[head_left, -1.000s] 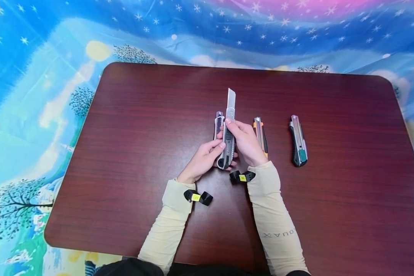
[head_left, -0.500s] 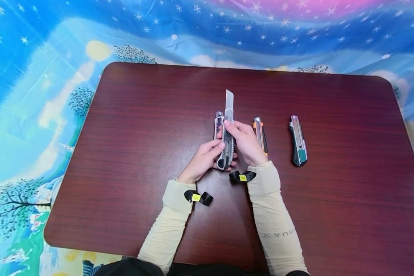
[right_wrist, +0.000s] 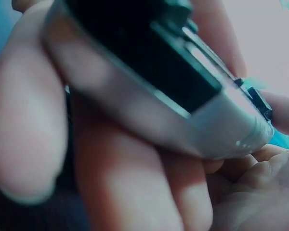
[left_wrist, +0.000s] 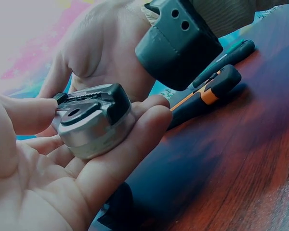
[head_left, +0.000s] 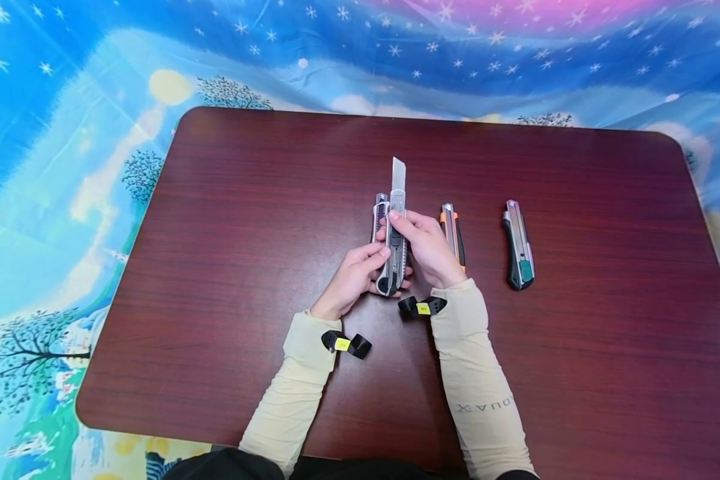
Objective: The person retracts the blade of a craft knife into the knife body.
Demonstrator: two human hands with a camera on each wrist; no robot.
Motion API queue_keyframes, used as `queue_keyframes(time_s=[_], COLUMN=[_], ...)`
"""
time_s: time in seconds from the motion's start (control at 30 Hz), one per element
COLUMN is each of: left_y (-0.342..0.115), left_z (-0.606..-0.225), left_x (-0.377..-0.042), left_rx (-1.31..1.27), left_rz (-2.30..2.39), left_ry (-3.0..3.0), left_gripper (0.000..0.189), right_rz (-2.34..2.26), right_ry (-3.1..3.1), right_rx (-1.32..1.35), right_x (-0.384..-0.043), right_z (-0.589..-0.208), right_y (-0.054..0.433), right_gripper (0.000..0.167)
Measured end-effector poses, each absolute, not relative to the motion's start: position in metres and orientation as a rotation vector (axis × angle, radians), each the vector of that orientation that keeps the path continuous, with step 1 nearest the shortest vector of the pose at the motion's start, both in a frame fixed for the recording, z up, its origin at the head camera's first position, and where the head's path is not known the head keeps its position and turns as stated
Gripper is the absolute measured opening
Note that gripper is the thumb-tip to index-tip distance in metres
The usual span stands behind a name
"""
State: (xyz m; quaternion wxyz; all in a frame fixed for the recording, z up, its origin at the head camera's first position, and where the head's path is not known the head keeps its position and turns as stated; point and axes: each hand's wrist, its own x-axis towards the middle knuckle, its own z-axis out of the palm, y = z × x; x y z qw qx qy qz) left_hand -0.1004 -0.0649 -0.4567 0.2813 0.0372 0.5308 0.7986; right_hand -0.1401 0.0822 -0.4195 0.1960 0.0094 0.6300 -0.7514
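Observation:
Both hands hold a silver and black utility knife (head_left: 398,230) above the table, its wide blade (head_left: 399,175) extended and pointing away from the body. The left hand (head_left: 355,275) grips the lower end, thumb on top and fingers underneath, as the left wrist view shows with the knife's butt (left_wrist: 98,125). Higher up, the right hand (head_left: 427,241) grips the handle, its thumb on the upper face near the blade end. In the right wrist view the knife's body (right_wrist: 135,96) is close and blurred, with fingers beneath it.
Just left of the held knife, partly hidden, lies another silver utility knife (head_left: 379,212). An orange and black utility knife (head_left: 452,230) lies beside the right hand. Farther right is a green and black one (head_left: 519,247). All rest on the dark red-brown table (head_left: 606,320).
The held knife has shifted slightly left and toward the body, with its blade still extended. Both hands keep their grip; the knives on the table have not moved.

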Motion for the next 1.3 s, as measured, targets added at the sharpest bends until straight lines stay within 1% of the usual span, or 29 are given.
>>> queue_keyframes(time_s=[0.9,1.17,1.3], left_y=[-0.0663,-0.0662,-0.0661], left_z=[-0.4539,-0.4534,-0.4532], left_x=[-0.1001,-0.1004,-0.1007], left_rx=[0.057,0.07,0.082], left_rz=[2.133,2.141,2.15], left_ry=[1.425,1.422,1.421], left_gripper=[0.043,0.042,0.043], right_rz=[-2.153,-2.18,-2.168], right_ry=[1.633,1.574,1.571], right_rx=[0.03,0.035,0.025], right_x=[-0.139,-0.1397,-0.1398], right_z=[-0.4177,-0.4181,-0.4173], right_y=[0.0808,0.0819,0.0824], right_gripper=[0.027,0.02,0.023])
